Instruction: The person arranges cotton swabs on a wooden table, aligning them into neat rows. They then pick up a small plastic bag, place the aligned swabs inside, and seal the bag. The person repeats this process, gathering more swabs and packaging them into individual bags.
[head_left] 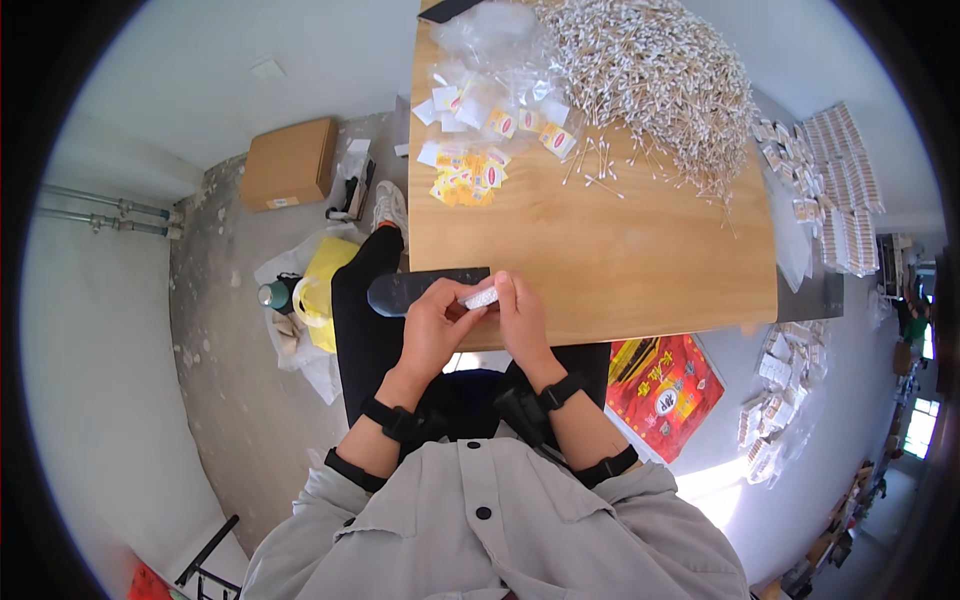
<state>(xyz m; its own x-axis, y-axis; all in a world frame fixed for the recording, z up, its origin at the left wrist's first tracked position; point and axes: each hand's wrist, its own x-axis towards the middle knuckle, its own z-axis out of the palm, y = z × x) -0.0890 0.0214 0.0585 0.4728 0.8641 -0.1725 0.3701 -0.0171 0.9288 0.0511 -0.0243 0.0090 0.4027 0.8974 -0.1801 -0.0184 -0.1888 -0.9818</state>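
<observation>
My left hand (pixel 435 325) and my right hand (pixel 522 318) are closed together on a small pack of cotton swabs (pixel 482 298) at the table's near edge. White swab tips face up between my fingers; the rest of the pack is hidden by my hands. Beside my left hand lies a dark flat piece with a rounded end (pixel 395 294), at the near left corner of the table. A large heap of loose cotton swabs (pixel 650 80) covers the far right of the wooden table (pixel 600 260). Yellow and white printed cards (pixel 468 175) lie at the far left.
Clear plastic bags (pixel 500 50) sit behind the cards. Stacked swab packs (pixel 845 190) stand beyond the table's right side, and more packs (pixel 785 390) lie nearer. On the floor are a red printed bag (pixel 665 390), a cardboard box (pixel 288 163) and a yellow bag (pixel 325 285).
</observation>
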